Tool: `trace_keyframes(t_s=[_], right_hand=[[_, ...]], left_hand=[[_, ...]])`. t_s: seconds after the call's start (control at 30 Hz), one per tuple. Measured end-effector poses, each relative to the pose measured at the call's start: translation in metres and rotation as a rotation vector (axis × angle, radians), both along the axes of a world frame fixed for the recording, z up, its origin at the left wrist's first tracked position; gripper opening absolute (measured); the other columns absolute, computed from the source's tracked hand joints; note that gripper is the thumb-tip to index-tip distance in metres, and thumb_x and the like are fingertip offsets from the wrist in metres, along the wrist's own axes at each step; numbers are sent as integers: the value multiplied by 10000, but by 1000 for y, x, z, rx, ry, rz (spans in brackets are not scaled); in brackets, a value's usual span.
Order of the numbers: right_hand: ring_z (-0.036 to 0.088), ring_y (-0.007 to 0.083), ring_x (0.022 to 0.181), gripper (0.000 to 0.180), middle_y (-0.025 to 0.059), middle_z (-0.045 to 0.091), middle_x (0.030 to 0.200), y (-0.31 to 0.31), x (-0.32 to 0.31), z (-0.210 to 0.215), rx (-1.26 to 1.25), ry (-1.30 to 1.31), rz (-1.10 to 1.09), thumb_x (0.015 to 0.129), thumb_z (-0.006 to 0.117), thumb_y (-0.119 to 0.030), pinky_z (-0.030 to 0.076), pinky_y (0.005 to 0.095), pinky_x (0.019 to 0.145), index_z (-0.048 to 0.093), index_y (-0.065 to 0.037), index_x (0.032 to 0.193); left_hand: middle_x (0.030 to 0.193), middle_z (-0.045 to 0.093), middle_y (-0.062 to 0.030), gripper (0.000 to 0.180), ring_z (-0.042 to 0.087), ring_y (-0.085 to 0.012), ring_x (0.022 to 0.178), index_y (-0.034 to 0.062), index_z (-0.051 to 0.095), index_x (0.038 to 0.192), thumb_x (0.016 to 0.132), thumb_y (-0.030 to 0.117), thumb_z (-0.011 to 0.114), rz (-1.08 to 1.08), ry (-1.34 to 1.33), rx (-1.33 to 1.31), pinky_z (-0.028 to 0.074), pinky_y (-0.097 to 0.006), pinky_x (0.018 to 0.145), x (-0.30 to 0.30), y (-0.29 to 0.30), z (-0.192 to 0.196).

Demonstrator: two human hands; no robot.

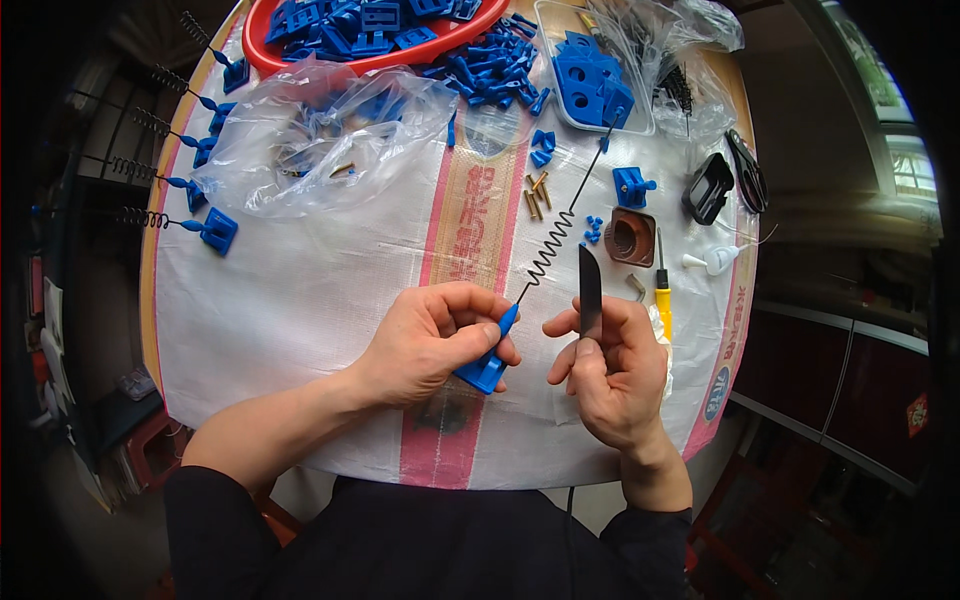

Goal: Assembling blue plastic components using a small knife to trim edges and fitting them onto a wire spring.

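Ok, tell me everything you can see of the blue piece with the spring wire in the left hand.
The blue plastic piece is a small blocky base narrowing to a slim neck. A dark wire rises from the neck, coiled into a spring along its middle, then runs straight up and right towards the clear tray. The left hand pinches the piece, tilted, just above the white woven sheet.

blue plastic part [487, 368] with coiled wire spring [553, 243] — dark blade [589, 290] upright beside it.
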State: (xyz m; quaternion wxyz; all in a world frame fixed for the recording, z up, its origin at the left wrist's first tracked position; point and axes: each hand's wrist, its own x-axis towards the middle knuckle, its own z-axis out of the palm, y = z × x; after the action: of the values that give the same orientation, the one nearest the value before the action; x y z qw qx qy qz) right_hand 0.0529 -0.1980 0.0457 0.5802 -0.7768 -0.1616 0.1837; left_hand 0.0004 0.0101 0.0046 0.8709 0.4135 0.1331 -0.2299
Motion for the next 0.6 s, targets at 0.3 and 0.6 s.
trace_keyframes(t_s=[0.3, 0.6], right_hand=[[530, 52, 572, 287, 11, 604, 705, -7, 11, 5, -62, 196, 78, 1018, 480, -186, 436, 213, 530, 573, 21, 1193], [614, 73, 639, 130, 78, 659, 797, -6, 6, 0, 64, 334, 33, 965, 553, -62, 456, 204, 533, 529, 13, 1069]], left_hand=[[928, 663, -130, 198, 683, -214, 918, -29, 559, 1126, 952, 65, 571, 1, 16, -7, 628, -382, 743, 1, 0, 1], [988, 687, -150, 214, 685, -188, 914, -28, 554, 1146, 958, 73, 567, -17, -29, 68, 601, -320, 771, 1, 0, 1]])
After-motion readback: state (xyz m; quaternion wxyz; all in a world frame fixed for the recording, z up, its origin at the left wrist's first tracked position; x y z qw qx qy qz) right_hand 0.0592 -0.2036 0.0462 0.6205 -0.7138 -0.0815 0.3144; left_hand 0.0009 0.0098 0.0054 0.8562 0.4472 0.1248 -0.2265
